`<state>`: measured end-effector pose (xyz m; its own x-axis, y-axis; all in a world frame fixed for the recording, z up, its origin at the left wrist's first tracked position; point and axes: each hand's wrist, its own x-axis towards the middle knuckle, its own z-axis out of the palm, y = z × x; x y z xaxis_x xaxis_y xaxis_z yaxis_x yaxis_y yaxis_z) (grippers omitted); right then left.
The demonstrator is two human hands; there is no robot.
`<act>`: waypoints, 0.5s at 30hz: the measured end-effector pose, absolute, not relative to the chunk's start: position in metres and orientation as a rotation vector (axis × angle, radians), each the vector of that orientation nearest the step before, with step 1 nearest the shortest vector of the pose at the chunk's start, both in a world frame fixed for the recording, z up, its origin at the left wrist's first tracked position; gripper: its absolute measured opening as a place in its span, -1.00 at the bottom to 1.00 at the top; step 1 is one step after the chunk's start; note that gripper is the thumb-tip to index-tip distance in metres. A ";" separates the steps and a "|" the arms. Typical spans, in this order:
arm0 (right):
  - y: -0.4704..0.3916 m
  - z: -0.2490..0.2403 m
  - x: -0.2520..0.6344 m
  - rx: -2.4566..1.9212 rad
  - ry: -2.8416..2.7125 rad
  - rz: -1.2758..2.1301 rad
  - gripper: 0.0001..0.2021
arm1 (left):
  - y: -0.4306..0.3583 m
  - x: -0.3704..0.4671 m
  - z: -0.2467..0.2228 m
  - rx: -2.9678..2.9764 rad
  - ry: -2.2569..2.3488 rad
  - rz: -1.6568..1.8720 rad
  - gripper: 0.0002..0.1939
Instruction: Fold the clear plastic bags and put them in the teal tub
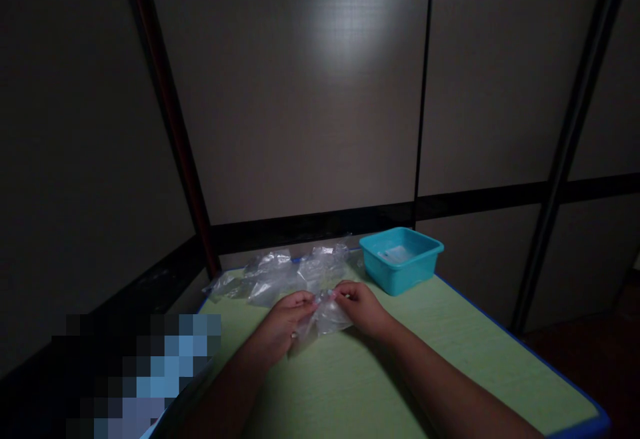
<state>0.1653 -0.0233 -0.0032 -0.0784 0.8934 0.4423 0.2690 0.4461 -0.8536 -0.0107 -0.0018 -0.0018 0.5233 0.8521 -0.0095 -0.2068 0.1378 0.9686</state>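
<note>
Between my two hands hangs a small clear plastic bag (333, 319), just over the table top. My left hand (290, 319) pinches its upper edge from the left. On the other side, my right hand (357, 302) grips the same edge between thumb and fingers. The fingertips are close together, and what the bag may contain cannot be made out. Just beyond the hands lie several crumpled clear plastic bags (273, 275), spread over the far left and middle of the table.
A turquoise plastic basin (407, 275) stands at the table's far right edge, with something pale and clear inside. The green table (450, 352) has a blue rim. Wood-look panels (310, 105) rise behind it. A pixelated patch covers the lower left.
</note>
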 end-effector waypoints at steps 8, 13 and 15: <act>-0.021 0.002 0.175 -0.854 -1.258 0.993 -0.65 | 0.001 -0.017 -0.001 1.219 0.764 0.961 -0.75; -0.022 -0.001 0.175 -0.815 -1.261 1.196 -0.56 | 0.010 -0.023 0.000 1.071 0.664 1.106 -0.77; -0.025 0.001 0.175 -0.775 -1.313 1.323 -0.58 | 0.016 -0.025 0.000 0.916 0.609 1.165 -0.84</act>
<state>0.1754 -0.0251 0.0005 -0.2220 0.9486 0.2254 -0.2329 0.1729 -0.9570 -0.0246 0.0158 0.0000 0.3056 0.9509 0.0484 -0.5027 0.1180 0.8564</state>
